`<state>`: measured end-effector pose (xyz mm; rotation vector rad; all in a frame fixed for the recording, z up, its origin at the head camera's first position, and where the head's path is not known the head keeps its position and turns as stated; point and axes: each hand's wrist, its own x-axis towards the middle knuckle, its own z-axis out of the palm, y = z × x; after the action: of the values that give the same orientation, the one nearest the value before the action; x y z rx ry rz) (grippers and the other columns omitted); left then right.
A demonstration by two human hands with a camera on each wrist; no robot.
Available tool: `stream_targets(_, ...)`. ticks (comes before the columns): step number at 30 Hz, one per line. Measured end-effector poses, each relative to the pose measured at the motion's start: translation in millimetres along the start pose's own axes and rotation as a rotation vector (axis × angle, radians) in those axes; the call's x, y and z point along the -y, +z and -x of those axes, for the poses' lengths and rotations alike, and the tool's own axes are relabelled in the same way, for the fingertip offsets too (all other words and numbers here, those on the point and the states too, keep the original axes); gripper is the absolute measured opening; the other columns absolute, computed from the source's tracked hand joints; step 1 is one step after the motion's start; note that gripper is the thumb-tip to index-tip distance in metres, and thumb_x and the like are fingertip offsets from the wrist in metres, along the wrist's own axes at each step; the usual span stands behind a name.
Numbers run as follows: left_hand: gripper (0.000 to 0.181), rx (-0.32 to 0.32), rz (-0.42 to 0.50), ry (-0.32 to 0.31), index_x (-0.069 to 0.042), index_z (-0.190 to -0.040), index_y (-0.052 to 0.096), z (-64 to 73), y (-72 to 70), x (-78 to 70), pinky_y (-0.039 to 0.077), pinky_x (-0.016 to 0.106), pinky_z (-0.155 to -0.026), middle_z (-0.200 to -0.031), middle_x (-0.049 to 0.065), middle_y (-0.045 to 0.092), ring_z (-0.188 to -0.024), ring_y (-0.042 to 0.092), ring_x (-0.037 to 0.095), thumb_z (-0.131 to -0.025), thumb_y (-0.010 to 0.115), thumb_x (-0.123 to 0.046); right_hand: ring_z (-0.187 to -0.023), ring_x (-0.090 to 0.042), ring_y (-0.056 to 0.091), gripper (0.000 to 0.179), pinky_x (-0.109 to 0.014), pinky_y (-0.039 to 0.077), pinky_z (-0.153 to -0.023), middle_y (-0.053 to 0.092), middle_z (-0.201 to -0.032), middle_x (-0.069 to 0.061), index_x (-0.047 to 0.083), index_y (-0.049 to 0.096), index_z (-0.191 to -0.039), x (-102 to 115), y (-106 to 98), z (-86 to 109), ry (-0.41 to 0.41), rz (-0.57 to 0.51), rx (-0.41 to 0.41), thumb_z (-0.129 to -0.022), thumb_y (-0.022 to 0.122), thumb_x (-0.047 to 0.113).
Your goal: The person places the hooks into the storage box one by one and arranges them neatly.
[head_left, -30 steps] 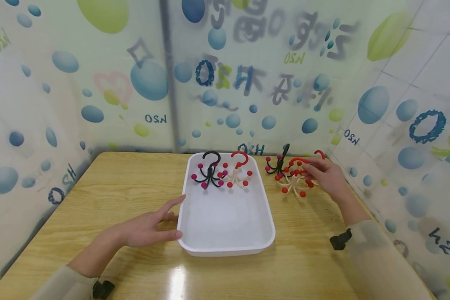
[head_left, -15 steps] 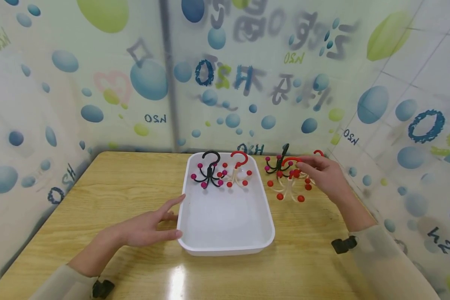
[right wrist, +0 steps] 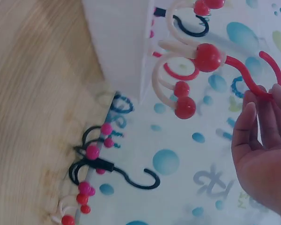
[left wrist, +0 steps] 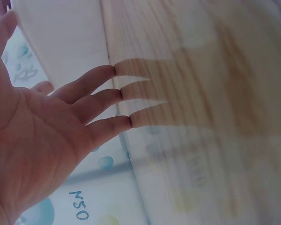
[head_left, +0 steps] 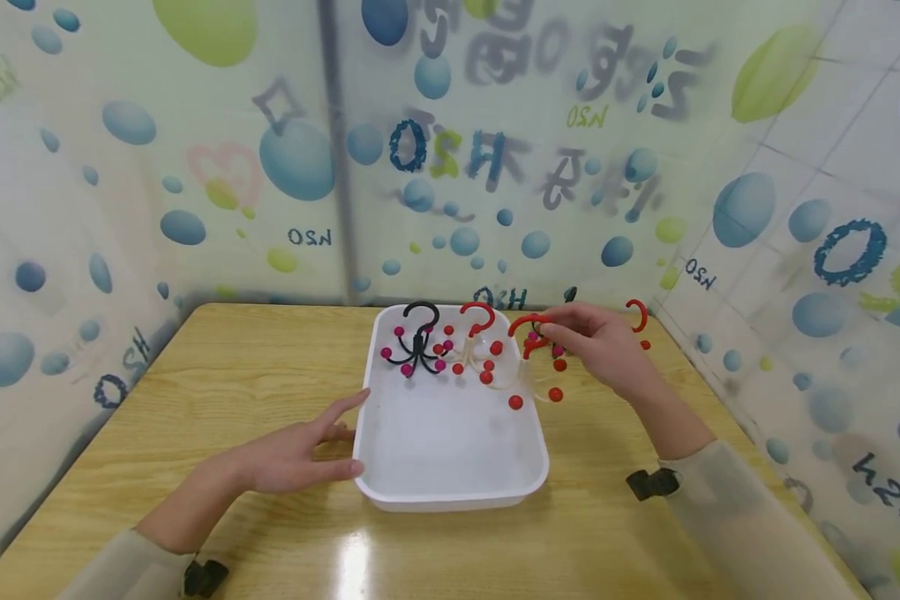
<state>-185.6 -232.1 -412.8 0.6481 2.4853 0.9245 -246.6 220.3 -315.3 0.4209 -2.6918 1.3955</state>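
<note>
My right hand (head_left: 603,346) pinches the red hook of a multi-arm hook hanger (right wrist: 208,57) with cream arms and red ball tips. It hangs over the right rim of a white tray (head_left: 450,450), its arms spread downward. The fingertips of my left hand (head_left: 292,458) rest along the tray's left side, fingers spread and fairly straight. Inside the tray's far end lie a black hook hanger (head_left: 419,346) with magenta balls and a red-and-cream one (head_left: 480,315).
Right of the tray, a black hook hanger (right wrist: 98,163) lies on the wooden table (head_left: 270,358), partly hidden by my right hand in the head view. Another red hook (head_left: 637,315) shows beyond that hand. Patterned walls enclose the table's back and sides.
My right hand has carried the red-and-cream hanger leftward from the group on the table to over the tray's right rim. The left hand and the tray have stayed still.
</note>
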Motion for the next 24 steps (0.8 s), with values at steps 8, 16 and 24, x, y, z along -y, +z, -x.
stream_targets(8,0.097,-0.002,0.0,-0.002,-0.034,-0.177,0.006,0.6,-0.8,-0.5,0.036,0.076,-0.124,-0.159,0.022,0.061,-0.152,0.05,0.052,-0.106,0.068,-0.057,-0.1,-0.028,0.073,0.028,-0.031,0.065,-0.082,0.078,-0.119,-0.011,0.012,0.076,-0.131,20.8,34.3,-19.8,-0.016,-0.031,0.08,-0.107,0.074,0.028)
stream_targets(16,0.098,0.0,0.001,-0.008,-0.033,-0.177,0.007,0.4,-1.2,-1.9,0.036,0.077,-0.123,-0.159,0.022,0.06,-0.152,0.05,0.052,-0.105,0.069,-0.057,-0.103,-0.031,0.078,0.027,-0.043,0.068,-0.093,0.079,-0.118,-0.011,0.009,0.075,-0.13,36.9,65.7,-36.7,0.012,-0.086,0.173,-0.107,0.075,0.022)
stream_targets(24,0.098,0.001,-0.002,-0.014,-0.034,-0.177,0.008,-0.4,-0.7,-1.7,0.037,0.077,-0.123,-0.16,0.021,0.06,-0.152,0.051,0.052,-0.104,0.069,-0.058,-0.106,-0.034,0.079,0.022,-0.044,0.067,-0.097,0.075,-0.121,-0.012,0.009,0.075,-0.126,50.4,89.0,-50.3,0.026,-0.099,0.233,-0.106,0.075,0.019)
